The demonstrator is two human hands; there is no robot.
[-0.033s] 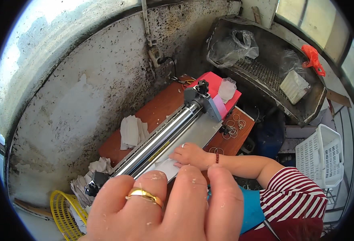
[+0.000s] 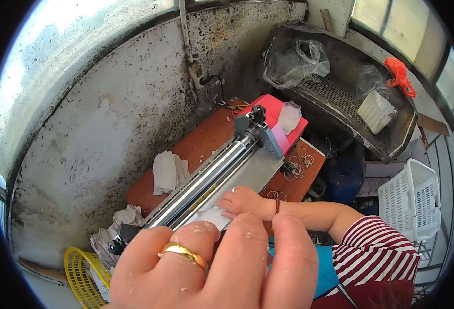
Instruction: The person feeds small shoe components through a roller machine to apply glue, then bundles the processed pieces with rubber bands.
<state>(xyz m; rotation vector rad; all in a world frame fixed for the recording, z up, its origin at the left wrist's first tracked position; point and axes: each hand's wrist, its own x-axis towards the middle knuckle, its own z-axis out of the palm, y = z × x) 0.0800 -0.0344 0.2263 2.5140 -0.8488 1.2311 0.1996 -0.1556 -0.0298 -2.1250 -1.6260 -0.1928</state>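
Close in front at the lower middle is my left hand (image 2: 201, 273), its back toward me, with a gold ring (image 2: 186, 255) and small pale flakes on the skin. Its fingers bend away, so the tips and anything in them are hidden. Farther off, my right hand (image 2: 245, 201) reaches in from the right, with a thin ring and a dark red bead bracelet (image 2: 277, 206). The fingers close on a white sheet (image 2: 215, 216) lying on the metal feed plate (image 2: 252, 169) of a roller machine. Beside the plate runs a shiny steel roller (image 2: 211, 172).
Beyond the roller, white folded sheets (image 2: 168, 171) lie on the brown table (image 2: 198, 138). More are piled near a yellow basket (image 2: 81, 275). Several thin rings (image 2: 305, 159) lie on the table's right. A white crate (image 2: 409, 201) stands at right; plastic bags lie in a dark metal trough (image 2: 335, 98).
My left hand has shifted a little, its rightmost finger moving right. My right hand stays on the white sheet, and the view has moved slightly.
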